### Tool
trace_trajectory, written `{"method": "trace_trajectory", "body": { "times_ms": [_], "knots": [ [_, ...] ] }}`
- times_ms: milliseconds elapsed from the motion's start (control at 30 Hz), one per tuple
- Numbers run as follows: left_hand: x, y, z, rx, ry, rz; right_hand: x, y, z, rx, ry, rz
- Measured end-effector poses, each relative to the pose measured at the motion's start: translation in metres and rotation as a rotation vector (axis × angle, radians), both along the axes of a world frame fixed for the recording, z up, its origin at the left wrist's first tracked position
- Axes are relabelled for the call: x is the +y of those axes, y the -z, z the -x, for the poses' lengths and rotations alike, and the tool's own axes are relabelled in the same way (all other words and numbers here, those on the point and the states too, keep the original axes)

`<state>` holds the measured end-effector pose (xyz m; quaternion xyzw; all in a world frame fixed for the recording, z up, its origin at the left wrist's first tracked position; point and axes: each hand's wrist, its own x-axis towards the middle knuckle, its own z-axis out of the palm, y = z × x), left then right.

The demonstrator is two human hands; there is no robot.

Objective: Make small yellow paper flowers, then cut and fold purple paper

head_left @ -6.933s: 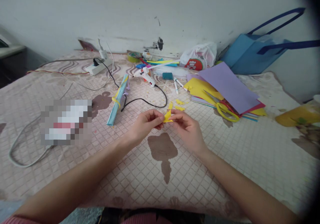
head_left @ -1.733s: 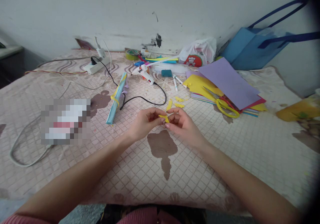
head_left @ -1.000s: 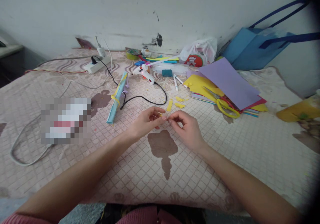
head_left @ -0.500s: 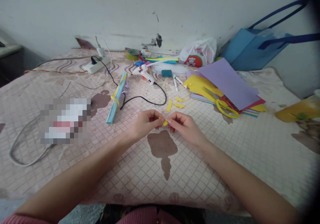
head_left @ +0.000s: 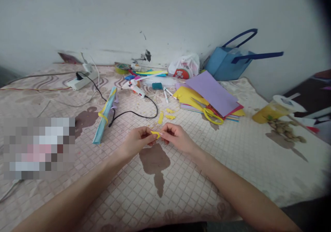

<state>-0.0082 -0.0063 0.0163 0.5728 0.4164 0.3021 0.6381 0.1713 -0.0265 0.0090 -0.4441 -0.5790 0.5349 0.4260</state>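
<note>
Between my fingertips, low over the tablecloth, is a small piece of yellow paper (head_left: 155, 134). My left hand (head_left: 138, 140) pinches its left end, and my right hand (head_left: 176, 137) pinches the right end; fingers cover part of it. Just beyond lie several cut yellow paper pieces (head_left: 169, 117). To the left rests a rolled light-blue paper tube (head_left: 104, 119) with a yellow strip (head_left: 103, 117) wound around it and purple curls on its side. Behind my hands, a white hot glue gun (head_left: 134, 88) lies on its side with its black cord looping toward me.
Yellow-handled scissors (head_left: 213, 116) lie on a stack of coloured paper with a purple sheet (head_left: 210, 90) on top. A cup of yellow drink (head_left: 269, 110) stands right. A power strip (head_left: 82, 80), plastic bag (head_left: 184, 67) and blue tote bag (head_left: 222, 64) are farther back.
The camera view has swung to the right, so the table's things sit farther left. Both hands still pinch the yellow paper, and more of it shows between the fingers.
</note>
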Motion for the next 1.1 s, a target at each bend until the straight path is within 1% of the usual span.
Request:
{"method": "trace_trajectory", "body": {
  "times_ms": [200,400,500,567,633,667,700,733,767,800,867,933,1000,1100],
  "knots": [
    [-0.002,0.003,-0.004,-0.030,0.011,0.022,0.002,0.001,-0.001,0.013,-0.003,0.013],
    [0.000,0.007,-0.004,-0.018,-0.009,-0.021,0.004,0.006,-0.002,0.055,-0.006,0.061],
    [0.001,0.008,-0.005,-0.034,-0.015,0.014,0.002,0.008,0.001,0.029,0.006,0.044],
    [0.001,0.008,-0.005,-0.050,-0.038,0.040,0.003,0.007,0.002,0.010,-0.023,0.025],
    [0.000,0.008,-0.005,-0.052,-0.060,0.068,0.007,0.004,-0.005,-0.044,-0.049,-0.005],
    [0.000,0.008,-0.005,-0.050,-0.062,0.083,0.012,0.003,-0.013,-0.119,-0.025,-0.040],
    [0.000,0.008,-0.005,-0.048,-0.058,0.096,0.017,0.001,-0.024,-0.217,0.032,-0.087],
    [0.000,0.008,-0.004,-0.046,-0.052,0.106,0.024,-0.001,-0.040,-0.368,0.140,-0.156],
    [0.000,0.009,-0.004,-0.044,-0.047,0.114,0.031,-0.003,-0.058,-0.573,0.296,-0.229],
    [0.000,0.009,-0.004,-0.043,-0.045,0.120,0.037,-0.004,-0.079,-0.656,0.382,-0.246],
    [0.000,0.009,-0.004,-0.046,-0.046,0.132,0.047,-0.006,-0.125,-0.780,0.510,-0.258],
    [0.001,0.009,-0.005,-0.055,-0.043,0.143,0.052,-0.004,-0.166,-0.920,0.591,-0.256],
    [0.001,0.009,-0.005,-0.065,-0.035,0.146,0.052,-0.001,-0.197,-1.045,0.629,-0.246],
    [0.001,0.009,-0.006,-0.070,-0.025,0.145,0.050,0.006,-0.222,-1.187,0.626,-0.251]
  ]
}}
